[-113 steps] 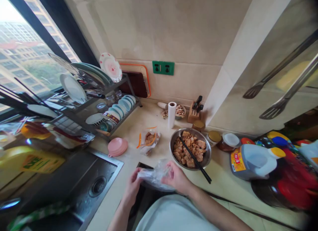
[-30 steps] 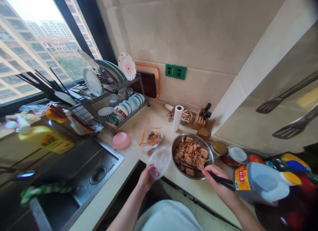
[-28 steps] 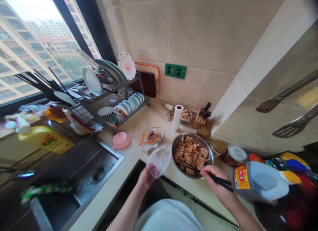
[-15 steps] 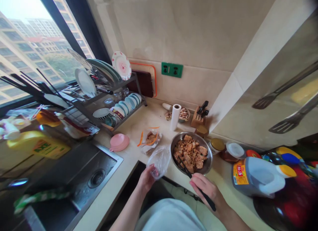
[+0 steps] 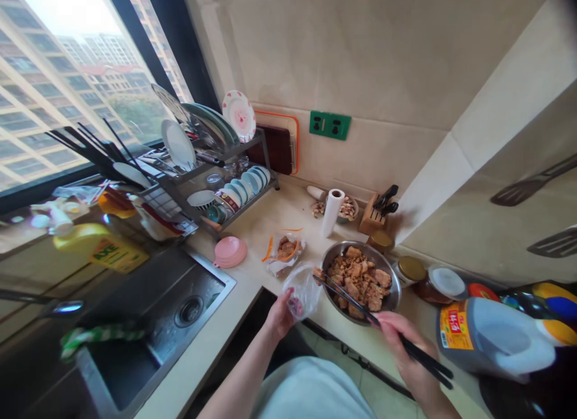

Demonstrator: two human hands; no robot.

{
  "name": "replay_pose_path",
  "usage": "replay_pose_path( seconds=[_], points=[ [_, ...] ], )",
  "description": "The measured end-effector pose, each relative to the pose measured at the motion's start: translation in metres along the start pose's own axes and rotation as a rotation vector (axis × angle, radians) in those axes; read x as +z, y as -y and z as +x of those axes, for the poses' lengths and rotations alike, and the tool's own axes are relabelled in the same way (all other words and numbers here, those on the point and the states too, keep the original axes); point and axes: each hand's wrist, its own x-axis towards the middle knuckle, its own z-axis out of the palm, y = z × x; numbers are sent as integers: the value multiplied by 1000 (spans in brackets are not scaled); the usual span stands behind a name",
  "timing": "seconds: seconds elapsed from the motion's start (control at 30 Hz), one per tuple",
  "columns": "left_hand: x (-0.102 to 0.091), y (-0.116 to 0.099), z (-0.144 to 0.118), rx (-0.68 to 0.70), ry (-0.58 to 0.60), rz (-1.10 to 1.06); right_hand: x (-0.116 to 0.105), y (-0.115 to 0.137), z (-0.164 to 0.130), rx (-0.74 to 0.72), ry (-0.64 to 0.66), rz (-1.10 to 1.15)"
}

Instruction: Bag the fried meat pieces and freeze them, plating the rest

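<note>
My left hand (image 5: pixel 283 314) is closed around the lower part of a clear plastic bag (image 5: pixel 306 290), its mouth facing the bowl. In my right hand (image 5: pixel 403 341) is a pair of black chopsticks (image 5: pixel 360 308), whose tips pinch a brown piece of meat (image 5: pixel 318 275) at the bag's opening. Beside the bag stands a steel bowl (image 5: pixel 397 296) holding several chunks of browned, seasoned meat (image 5: pixel 356 278). Behind my left hand, a zip bag (image 5: pixel 285 250) with an orange seal lies on the counter with meat inside.
At left are the sink (image 5: pixel 228 281), pink dishes (image 5: pixel 231 252) and a dish rack (image 5: pixel 265 160). A paper towel roll (image 5: pixel 332 214) and knife block (image 5: pixel 370 213) stand behind the bowl. Jars (image 5: pixel 411 269) and a large plastic jug (image 5: pixel 500 335) line the right side.
The chopsticks have lifted a piece of meat from the bowl and moved left to the bag's opening. My left hand still grips the bag. The whole view has shifted.
</note>
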Motion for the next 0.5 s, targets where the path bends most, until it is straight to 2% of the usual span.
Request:
replay_pose_path(
  seconds=[0.13,0.2,0.27,0.37,0.5],
  points=[
    [-1,-5,-1,26,6,-3,46,16,13,-291,298,9],
    [-2,-7,-2,36,17,3,66,20,16,-325,409,26],
    [-3,-8,-1,42,24,12,71,21,18,-272,448,50],
    [-3,-8,1,32,10,34,49,16,24,-115,318,65],
    [-2,-6,6,43,-13,37,-10,-20,47,197,-79,-18]
  ],
)
